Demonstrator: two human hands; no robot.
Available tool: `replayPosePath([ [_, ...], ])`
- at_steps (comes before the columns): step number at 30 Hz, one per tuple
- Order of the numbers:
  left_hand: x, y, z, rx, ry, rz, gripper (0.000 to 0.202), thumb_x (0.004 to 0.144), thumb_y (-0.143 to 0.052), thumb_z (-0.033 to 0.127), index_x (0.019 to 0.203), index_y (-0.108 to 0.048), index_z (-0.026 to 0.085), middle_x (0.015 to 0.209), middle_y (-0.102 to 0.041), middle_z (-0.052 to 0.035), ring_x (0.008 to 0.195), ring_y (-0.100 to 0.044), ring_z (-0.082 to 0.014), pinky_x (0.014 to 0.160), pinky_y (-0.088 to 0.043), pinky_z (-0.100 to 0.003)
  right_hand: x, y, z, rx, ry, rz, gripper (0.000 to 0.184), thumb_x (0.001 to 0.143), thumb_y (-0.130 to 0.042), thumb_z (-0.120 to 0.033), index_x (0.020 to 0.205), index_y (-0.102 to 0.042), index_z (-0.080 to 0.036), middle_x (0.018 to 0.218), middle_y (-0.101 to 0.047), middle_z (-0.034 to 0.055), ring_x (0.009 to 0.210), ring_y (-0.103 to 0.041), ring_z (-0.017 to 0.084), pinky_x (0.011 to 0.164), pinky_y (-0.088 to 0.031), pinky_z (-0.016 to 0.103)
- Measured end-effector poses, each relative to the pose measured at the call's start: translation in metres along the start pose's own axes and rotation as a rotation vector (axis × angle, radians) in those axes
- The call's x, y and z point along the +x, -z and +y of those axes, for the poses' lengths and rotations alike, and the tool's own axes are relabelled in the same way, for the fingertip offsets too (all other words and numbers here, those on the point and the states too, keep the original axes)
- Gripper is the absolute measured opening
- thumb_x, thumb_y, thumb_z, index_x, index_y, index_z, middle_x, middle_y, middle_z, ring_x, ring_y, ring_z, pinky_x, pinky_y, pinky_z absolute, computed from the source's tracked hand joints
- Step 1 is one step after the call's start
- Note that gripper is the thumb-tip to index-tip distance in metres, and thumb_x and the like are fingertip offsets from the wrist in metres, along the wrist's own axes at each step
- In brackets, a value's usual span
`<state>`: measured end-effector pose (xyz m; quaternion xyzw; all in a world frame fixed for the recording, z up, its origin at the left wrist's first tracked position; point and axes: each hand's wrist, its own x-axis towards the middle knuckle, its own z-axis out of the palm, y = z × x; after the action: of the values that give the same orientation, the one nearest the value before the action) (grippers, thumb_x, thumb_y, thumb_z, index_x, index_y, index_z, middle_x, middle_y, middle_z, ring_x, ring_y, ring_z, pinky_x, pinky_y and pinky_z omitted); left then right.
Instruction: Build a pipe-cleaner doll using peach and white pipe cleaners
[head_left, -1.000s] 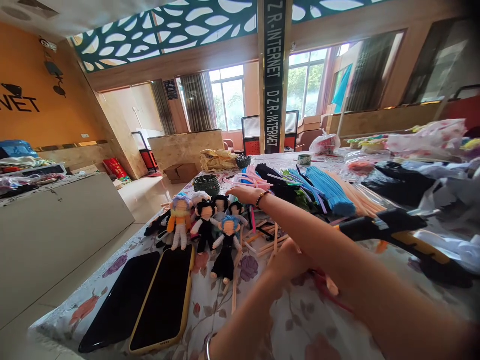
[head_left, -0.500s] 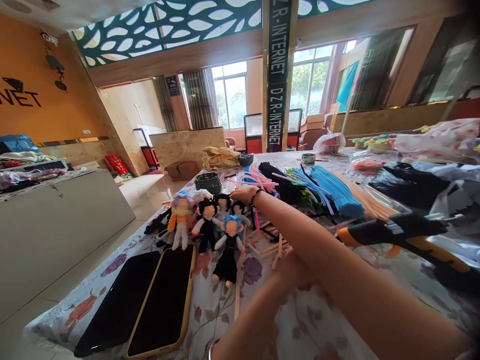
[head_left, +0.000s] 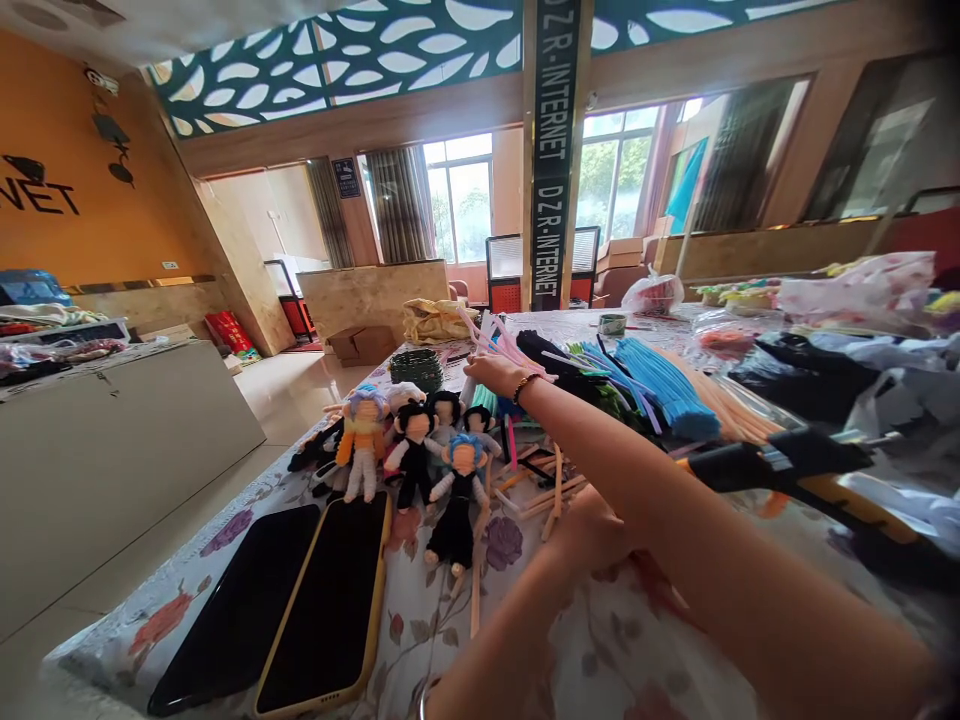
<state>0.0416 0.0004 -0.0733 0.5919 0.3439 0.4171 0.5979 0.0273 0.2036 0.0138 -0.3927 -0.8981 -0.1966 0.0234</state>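
My right hand point(head_left: 491, 372), with a bead bracelet at the wrist, reaches across the table and is closed on a bunch of pink and white pipe cleaners point(head_left: 501, 342), lifted off the pile. My left hand point(head_left: 592, 525) rests on the flowered tablecloth point(head_left: 420, 620) under my right forearm; its fingers are hidden. Several small pipe-cleaner dolls point(head_left: 420, 450) lie just left of my right hand. Bundles of black, green, blue and peach pipe cleaners point(head_left: 660, 385) lie beyond it.
Two phones point(head_left: 300, 600) lie face up at the near left table edge. A black and orange glue gun point(head_left: 795, 465) lies at right beside plastic bags. A dark woven basket point(head_left: 415, 368) stands behind the dolls. Loose cut stems point(head_left: 536, 490) are scattered mid-table.
My right hand closed on the pink and white pipe cleaners and raised them off the pile. My left hand stayed in place.
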Motion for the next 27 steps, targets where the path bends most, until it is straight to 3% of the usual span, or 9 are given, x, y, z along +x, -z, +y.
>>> replayPosePath([
  [3,0.003,-0.001,0.001,0.068,0.038,-0.101,0.017,0.054,-0.072,0.017,0.064,-0.058,0.016,0.058,-0.051,-0.0002,0.064,-0.052,-0.0170,0.061,-0.044,-0.029,-0.002,0.006,0.015,0.101,-0.063,0.071,0.031,0.089,-0.056,-0.031,0.115,-0.057,-0.013,0.118,-0.058,0.0100,0.105,-0.058,0.021,0.088,-0.049,0.043],
  [6,0.005,0.000,-0.001,0.059,0.071,-0.141,0.043,0.055,-0.077,0.025,0.093,-0.060,0.017,0.070,-0.056,-0.0009,0.068,-0.054,-0.0158,0.064,-0.045,-0.028,-0.007,0.011,0.031,0.250,-0.134,0.161,0.031,0.089,-0.056,-0.031,0.114,-0.057,-0.013,0.117,-0.059,0.0097,0.103,-0.059,0.021,0.087,-0.050,0.042],
  [8,0.004,0.000,-0.001,0.097,0.106,-0.134,0.052,0.055,-0.079,0.029,0.101,-0.057,0.018,0.073,-0.056,-0.0002,0.067,-0.053,-0.0137,0.062,-0.043,-0.026,-0.009,0.013,0.042,0.367,-0.192,0.234,0.031,0.089,-0.056,-0.031,0.115,-0.057,-0.013,0.115,-0.059,0.0094,0.101,-0.060,0.020,0.086,-0.050,0.042],
  [13,0.001,0.001,0.004,0.224,0.148,-0.085,0.048,0.056,-0.078,0.034,0.096,-0.057,0.020,0.075,-0.054,0.0016,0.067,-0.050,-0.0122,0.061,-0.040,-0.024,-0.016,0.019,0.061,0.719,-0.292,0.411,0.031,0.093,-0.049,-0.034,0.110,-0.059,-0.011,0.106,-0.063,0.0050,0.093,-0.062,0.018,0.081,-0.052,0.035],
  [16,0.001,0.000,0.005,0.211,0.153,-0.096,0.047,0.056,-0.078,0.034,0.095,-0.056,0.020,0.074,-0.054,0.0023,0.065,-0.049,-0.0114,0.060,-0.039,-0.023,-0.022,0.024,0.065,0.948,-0.294,0.480,0.035,0.097,-0.037,-0.030,0.117,-0.055,-0.009,0.104,-0.065,0.0069,0.089,-0.064,0.013,0.078,-0.051,0.028],
  [21,-0.001,0.000,0.003,0.165,0.192,-0.103,0.048,0.057,-0.076,0.035,0.097,-0.054,0.021,0.079,-0.053,0.0019,0.061,-0.048,-0.0100,0.055,-0.039,-0.023,-0.031,0.033,0.069,1.237,-0.259,0.596,0.037,0.099,-0.025,-0.026,0.127,-0.045,-0.014,0.121,-0.060,0.0132,0.100,-0.063,0.015,0.078,-0.053,0.028],
  [27,-0.002,0.001,0.007,0.198,0.174,-0.108,0.048,0.058,-0.077,0.036,0.097,-0.055,0.020,0.085,-0.055,-0.0004,0.070,-0.049,-0.0121,0.059,-0.038,-0.023,-0.025,0.040,0.082,1.351,-0.261,0.791,0.041,0.100,-0.013,-0.036,0.134,-0.034,-0.029,0.142,-0.042,0.0054,0.117,-0.056,0.015,0.088,-0.051,0.028],
])
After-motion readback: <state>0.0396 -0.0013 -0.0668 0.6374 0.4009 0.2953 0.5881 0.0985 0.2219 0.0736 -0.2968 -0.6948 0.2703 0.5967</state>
